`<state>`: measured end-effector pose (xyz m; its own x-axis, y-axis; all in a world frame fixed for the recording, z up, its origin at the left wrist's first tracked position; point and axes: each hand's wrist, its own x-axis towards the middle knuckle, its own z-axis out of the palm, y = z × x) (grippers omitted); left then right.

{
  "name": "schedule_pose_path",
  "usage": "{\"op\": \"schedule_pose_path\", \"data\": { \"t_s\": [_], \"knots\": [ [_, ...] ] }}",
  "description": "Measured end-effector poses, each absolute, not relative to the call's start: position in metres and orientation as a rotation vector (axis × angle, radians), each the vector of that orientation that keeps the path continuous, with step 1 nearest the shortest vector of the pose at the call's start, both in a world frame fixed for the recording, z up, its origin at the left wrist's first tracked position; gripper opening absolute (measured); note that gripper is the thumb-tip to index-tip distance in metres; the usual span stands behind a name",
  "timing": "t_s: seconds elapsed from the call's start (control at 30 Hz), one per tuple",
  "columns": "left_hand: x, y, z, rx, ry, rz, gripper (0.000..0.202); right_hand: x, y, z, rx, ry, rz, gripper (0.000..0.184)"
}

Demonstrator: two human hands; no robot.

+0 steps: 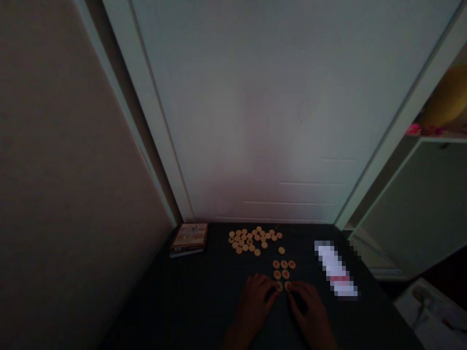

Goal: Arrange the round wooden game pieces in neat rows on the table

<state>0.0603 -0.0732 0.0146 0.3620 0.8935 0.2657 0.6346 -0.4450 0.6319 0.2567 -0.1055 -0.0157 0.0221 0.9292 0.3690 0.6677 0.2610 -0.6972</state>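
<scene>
I'm watching a dim head-camera feed of two hands working at the near edge of a dark surface [171, 311]. My landmark is a small block of red-marked game pieces [284, 270], round and wooden-looking, lying flat in rows of three, two and two. The left hand [255, 304] is curving in on the block's near left side, and the right hand [308, 306] is curving in on its near right side. Both are partly open, with their fingertips coming down at the two nearest pieces. I can't tell whether either hand is actually gripping a piece, because the light is too low.

Beyond the block, a single loose piece [281, 250] is lying just apart from it, and a loose cluster of game pieces [251, 240] is spreading farther back. Past that cluster's left side, a printed game box [188, 239] is lying flat. To the block's right, a pixelated white object [334, 268] is lying at a slant, too blurred to name. A white door [237, 121] is rising behind it all.
</scene>
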Motion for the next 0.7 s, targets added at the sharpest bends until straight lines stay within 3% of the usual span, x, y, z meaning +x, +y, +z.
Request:
{"op": "schedule_pose_path", "data": {
  "t_s": [0.7],
  "knots": [
    [0.0512,-0.0754,0.0233,2.135,1.299,0.844,0.018,0.2576,-0.1059,-0.0153,-1.445,-1.708,0.301,0.019]
  ]
}}
